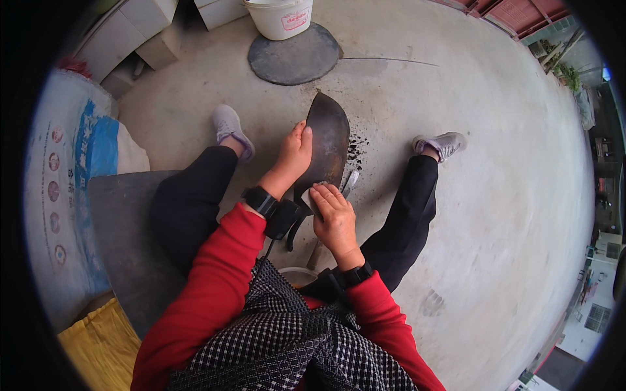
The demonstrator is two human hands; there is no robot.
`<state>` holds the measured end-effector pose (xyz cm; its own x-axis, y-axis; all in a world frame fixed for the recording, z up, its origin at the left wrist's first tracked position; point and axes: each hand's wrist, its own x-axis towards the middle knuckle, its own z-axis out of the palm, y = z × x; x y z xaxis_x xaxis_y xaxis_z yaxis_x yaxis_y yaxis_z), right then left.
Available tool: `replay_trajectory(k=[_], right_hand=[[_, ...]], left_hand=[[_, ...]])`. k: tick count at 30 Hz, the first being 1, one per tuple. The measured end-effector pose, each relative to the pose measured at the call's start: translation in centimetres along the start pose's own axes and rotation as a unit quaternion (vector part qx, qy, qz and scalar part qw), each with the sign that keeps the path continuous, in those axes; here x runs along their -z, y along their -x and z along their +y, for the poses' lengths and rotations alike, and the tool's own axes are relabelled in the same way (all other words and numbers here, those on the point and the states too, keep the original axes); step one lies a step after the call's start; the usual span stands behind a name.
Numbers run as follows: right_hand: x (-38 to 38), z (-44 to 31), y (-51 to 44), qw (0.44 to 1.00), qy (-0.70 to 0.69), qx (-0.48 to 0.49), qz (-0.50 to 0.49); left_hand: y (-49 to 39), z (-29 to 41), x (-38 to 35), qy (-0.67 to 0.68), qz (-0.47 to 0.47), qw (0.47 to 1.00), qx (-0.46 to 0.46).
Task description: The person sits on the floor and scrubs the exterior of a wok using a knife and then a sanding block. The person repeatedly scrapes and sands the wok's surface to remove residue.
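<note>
A dark, worn metal wok [328, 137] is tilted on its edge between my legs, with brownish patches low on its surface. My left hand [296, 151] grips its left rim, thumb toward the surface. My right hand [335, 212] presses a small pale flat piece [308, 199] against the lower part of the wok; fingers hide most of it, so its kind is unclear. Behind that hand lies a tool with a pale metal blade [350, 183]; a wooden handle [316, 254] shows below, perhaps of the same tool. Black flakes [358, 149] are scattered on the floor beside the wok.
A bowl [297, 275] sits close to my lap, partly hidden. A white bucket [281, 19] stands on a round dark slab [293, 58] ahead. At left are a large printed sack [58, 195], a grey board [129, 229] and yellow cloth [105, 344]. Concrete floor [499, 210] extends right.
</note>
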<state>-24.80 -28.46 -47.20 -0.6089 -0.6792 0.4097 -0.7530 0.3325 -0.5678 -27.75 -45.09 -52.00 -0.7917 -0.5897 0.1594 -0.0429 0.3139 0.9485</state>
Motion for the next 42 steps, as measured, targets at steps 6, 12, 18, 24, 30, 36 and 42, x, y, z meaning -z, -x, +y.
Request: replay_trajectory(k=[6,12,18,24,30,36,42], right_hand=[[-0.5,7.1,-8.0,0.996,-0.008,-0.083,0.045],[0.4,0.8,-0.7,0.998,-0.023,-0.046,-0.022],[-0.4,4.4,-5.3,0.997,0.037,-0.053,0.045],[-0.3,5.2,-5.5,0.997,0.037,-0.041,0.045],[-0.5,0.4,1.2,0.998,0.028,-0.046,0.041],[-0.9,7.0,-6.6,0.994,0.015,-0.062,0.083],[-0.5,0.4,1.4,0.994,-0.036,-0.100,0.005]], left_hand=[[0.1,0.9,-0.2,-0.030,-0.002,0.999,-0.019],[0.0,1.2,0.6,0.023,-0.001,1.000,-0.015],[0.3,1.7,-0.4,0.018,-0.009,0.999,-0.029],[0.1,1.6,-0.4,0.006,-0.025,1.000,0.015],[0.2,0.8,-0.2,0.029,-0.021,0.999,-0.028],[0.2,1.3,-1.3,-0.079,0.025,0.997,-0.010],[-0.4,0.0,0.8,0.012,-0.010,1.000,-0.012]])
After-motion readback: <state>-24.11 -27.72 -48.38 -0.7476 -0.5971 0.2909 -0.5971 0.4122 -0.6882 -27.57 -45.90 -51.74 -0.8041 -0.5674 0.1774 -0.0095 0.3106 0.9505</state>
